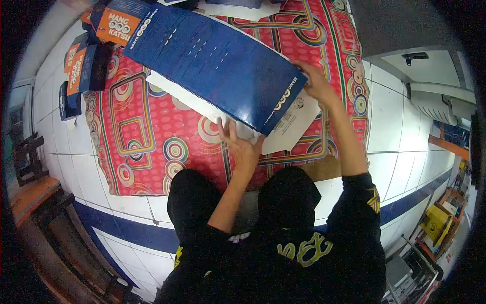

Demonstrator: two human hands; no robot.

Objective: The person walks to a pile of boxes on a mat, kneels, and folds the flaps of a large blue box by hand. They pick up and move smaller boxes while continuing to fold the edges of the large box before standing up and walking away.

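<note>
A long row of overlapping blue printed box cardboard (217, 66) with white lettering lies slantwise in front of me. White inner flaps (177, 95) stick out along its near side, and a pale printed panel (291, 126) shows under its right end. My left hand (242, 148) is at the near right corner, thumb against the edge and fingers spread over the white flap. At the far right corner, my right hand (315, 83) has its fingers curled round the edge of the stack. Some of its fingertips are hidden.
Orange and blue boxes (119, 25) stand at the far left end, with more boxes (81, 71) on the tiles beside them. A red patterned mat (136, 147) lies under the work. Wooden furniture (45, 218) is at the left, a grey cabinet (430, 66) at the right.
</note>
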